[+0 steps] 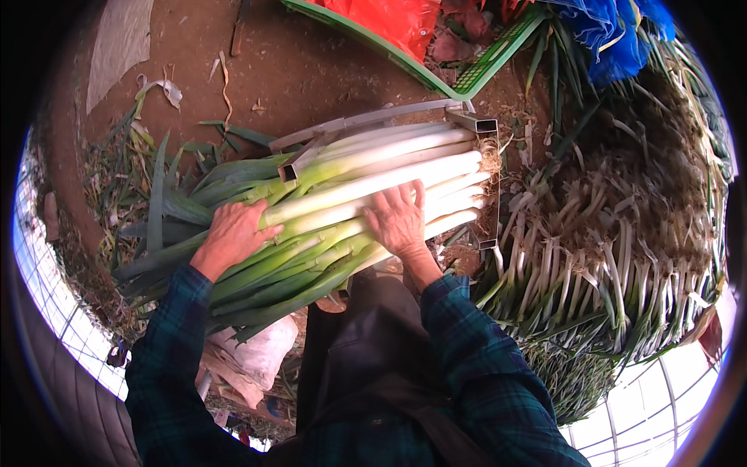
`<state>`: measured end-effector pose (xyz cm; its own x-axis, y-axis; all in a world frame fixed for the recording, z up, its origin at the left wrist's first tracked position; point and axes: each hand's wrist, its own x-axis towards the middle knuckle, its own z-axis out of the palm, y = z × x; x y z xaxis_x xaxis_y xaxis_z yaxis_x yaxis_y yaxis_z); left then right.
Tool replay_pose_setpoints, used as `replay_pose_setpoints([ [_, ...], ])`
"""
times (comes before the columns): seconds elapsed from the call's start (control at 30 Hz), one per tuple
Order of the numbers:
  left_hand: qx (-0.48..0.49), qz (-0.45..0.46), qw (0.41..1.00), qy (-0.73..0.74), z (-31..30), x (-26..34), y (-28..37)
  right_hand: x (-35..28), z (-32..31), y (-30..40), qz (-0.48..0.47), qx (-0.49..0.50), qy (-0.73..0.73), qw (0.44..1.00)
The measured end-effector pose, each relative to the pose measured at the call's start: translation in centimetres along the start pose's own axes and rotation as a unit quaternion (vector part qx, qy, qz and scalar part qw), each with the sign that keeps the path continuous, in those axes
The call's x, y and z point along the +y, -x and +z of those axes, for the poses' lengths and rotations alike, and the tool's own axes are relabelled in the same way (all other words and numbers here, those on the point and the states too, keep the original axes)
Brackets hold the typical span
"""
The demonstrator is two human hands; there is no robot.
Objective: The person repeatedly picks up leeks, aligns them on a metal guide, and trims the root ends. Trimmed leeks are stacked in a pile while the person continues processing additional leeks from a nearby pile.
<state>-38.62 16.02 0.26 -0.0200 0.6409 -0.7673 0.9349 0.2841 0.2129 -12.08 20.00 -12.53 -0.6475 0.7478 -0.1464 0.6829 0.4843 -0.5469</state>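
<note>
A bundle of leeks [350, 181] lies across a metal frame [365, 119], with white shafts and roots to the right and green leaves spread to the left. My left hand [236, 233] is wrapped over one leek where white turns to green, its thumb lying along the shaft. Flat on the white shafts near the middle rests my right hand [398, 217], fingers slightly apart and pointing up the picture. The roots sit against the right end of the frame, between its square-tube posts. Part of the frame is hidden beneath the leeks.
A large pile of leeks with soiled roots [607, 233] stands at the right. A green plastic crate [461, 93] with red plastic sheeting [379, 23] is at the top, beside blue netting [618, 35]. Leaf scraps [111, 187] litter the soil at left; a pale sack [262, 350] lies below.
</note>
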Motion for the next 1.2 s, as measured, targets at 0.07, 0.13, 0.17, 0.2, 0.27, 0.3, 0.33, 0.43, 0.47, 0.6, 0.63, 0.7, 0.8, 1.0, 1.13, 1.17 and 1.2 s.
replay_pose_setpoints([
  [0.07, -0.019, -0.021, 1.000, -0.002, -0.2, 0.6, -0.7, 0.1, -0.1, 0.0, 0.009, -0.009, -0.017, 1.000],
  [0.13, -0.004, -0.012, 1.000, -0.007, 0.2, 0.5, -1.2, 0.1, -0.2, -0.1, 0.009, -0.015, -0.024, 1.000],
  [0.17, 0.003, -0.008, 1.000, -0.009, 0.2, 0.5, -1.6, 0.1, -0.2, -0.2, 0.008, -0.017, -0.027, 0.999],
  [0.2, -0.015, -0.008, 1.000, -0.002, 0.0, 0.9, -2.3, 0.1, -0.2, -0.3, 0.009, -0.015, -0.025, 1.000],
  [0.27, -0.050, -0.007, 0.999, 0.017, -0.3, 2.0, -3.8, 0.2, -0.1, -0.3, 0.007, -0.013, -0.017, 1.000],
  [0.3, -0.041, -0.014, 0.999, 0.014, -0.2, 2.3, -3.7, 0.2, -0.2, -0.3, 0.004, -0.014, -0.017, 1.000],
  [0.33, -0.031, -0.022, 0.999, 0.012, 0.0, 2.4, -3.5, 0.2, -0.2, -0.3, 0.001, -0.015, -0.017, 1.000],
  [0.43, -0.015, -0.044, 0.999, -0.001, 0.6, 2.8, -2.8, 0.1, 0.3, -0.1, 0.001, -0.032, -0.006, 0.999],
  [0.47, -0.014, -0.052, 0.999, -0.008, 0.9, 2.9, -2.6, 0.6, 0.7, -0.1, 0.000, -0.035, 0.016, 0.999],
  [0.6, -0.018, -0.007, 1.000, -0.003, 1.3, 1.6, -3.0, 0.7, 0.0, -0.3, -0.013, -0.026, 0.011, 1.000],
  [0.63, -0.028, -0.006, 0.999, 0.014, 1.2, 1.0, -3.2, 0.7, 0.0, -0.3, -0.019, -0.025, 0.010, 0.999],
  [0.7, -0.038, -0.003, 0.998, 0.060, 0.9, -0.4, -2.8, 0.4, 0.1, -0.5, -0.032, -0.011, 0.001, 0.999],
  [0.8, -0.074, 0.009, 0.992, 0.103, -0.4, -2.5, -2.0, 0.5, 0.4, -0.7, -0.033, 0.009, -0.005, 0.999],
  [1.0, 0.004, 0.047, 0.998, 0.052, 0.5, -0.4, -3.4, 0.6, 0.2, -1.1, -0.009, -0.017, 0.013, 1.000],
  [1.13, 0.056, 0.006, 0.997, 0.050, 1.9, 1.1, -3.4, 0.5, 0.6, -0.9, -0.023, -0.009, 0.015, 1.000],
  [1.17, 0.070, -0.011, 0.997, 0.042, 2.4, 1.4, -3.6, 0.6, 0.3, -0.9, -0.025, -0.018, 0.010, 0.999],
  [1.2, 0.084, -0.026, 0.996, 0.034, 2.5, 1.4, -3.7, 0.4, 0.5, -0.9, -0.025, -0.013, 0.012, 1.000],
])
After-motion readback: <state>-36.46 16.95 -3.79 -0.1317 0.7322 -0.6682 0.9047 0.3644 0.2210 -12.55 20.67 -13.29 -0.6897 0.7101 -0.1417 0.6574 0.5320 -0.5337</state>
